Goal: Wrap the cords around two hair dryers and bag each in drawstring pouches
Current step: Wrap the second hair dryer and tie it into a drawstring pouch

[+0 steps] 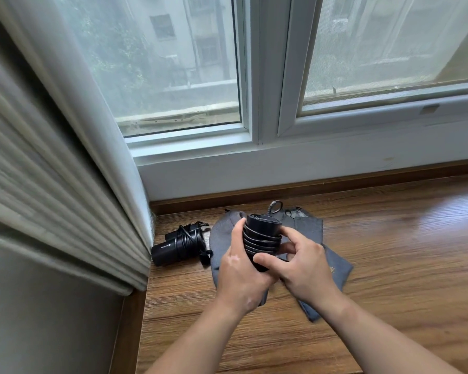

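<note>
A black hair dryer (260,233) with its cord coiled tightly around the body is held upright above the wooden sill. My left hand (241,268) grips its left side and bottom. My right hand (300,263) holds the right side, thumb pressed on the lower coils. A second black hair dryer (180,245), cord wrapped around it, lies on the sill to the left near the curtain. Two grey drawstring pouches lie flat under my hands: one (222,236) to the left, the other (335,268) to the right, with drawstring loops (276,206) at the back.
A wooden window sill (389,252) spreads to the right and toward me. Pleated curtains (52,184) hang at the left, close to the lying dryer. The white window frame (281,163) rises behind the pouches.
</note>
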### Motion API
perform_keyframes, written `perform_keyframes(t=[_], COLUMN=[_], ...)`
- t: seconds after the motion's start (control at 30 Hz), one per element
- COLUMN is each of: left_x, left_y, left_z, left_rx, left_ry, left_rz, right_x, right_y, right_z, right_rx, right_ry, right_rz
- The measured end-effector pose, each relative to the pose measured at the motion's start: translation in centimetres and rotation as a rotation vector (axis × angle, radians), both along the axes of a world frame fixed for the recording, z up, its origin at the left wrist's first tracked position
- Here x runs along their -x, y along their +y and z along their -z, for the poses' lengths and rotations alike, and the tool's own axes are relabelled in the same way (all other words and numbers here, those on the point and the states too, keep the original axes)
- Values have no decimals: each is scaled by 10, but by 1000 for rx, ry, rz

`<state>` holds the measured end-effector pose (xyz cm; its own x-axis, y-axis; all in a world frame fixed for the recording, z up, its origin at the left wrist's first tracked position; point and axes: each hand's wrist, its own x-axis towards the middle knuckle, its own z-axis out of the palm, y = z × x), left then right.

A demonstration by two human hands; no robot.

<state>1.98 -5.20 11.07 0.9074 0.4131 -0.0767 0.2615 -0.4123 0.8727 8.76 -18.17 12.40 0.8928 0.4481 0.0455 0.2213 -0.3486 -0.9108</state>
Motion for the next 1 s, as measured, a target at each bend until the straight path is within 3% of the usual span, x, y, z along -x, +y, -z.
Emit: perform_keyframes(t=[0.2, 0.37, 0.5, 0.6, 0.7, 0.87, 1.0], left_x=[5, 10, 12, 9, 5, -2, -4], left_y=[20, 31, 35, 39, 40, 24, 8], left_z=[-3, -7, -10, -11, -9, -21, -16], left_rx=[220, 417, 558, 636, 538, -3, -76], left_ry=[9, 7, 10, 50, 103, 178, 189], left_rz=[11, 111, 223, 257, 197, 115, 114], right_x=[-21, -28, -28, -24, -16, -9, -7], right_y=[-17, -27, -26, -23, -18, -7, -6], right_z=[2, 20, 20, 17, 12, 17, 15], right_rx=[-40, -122, -86, -134, -121, 1, 49], right_ry=[77, 199, 228, 268, 224, 106, 107], right_rz=[-164, -26, -217, -243, -120, 124, 102])
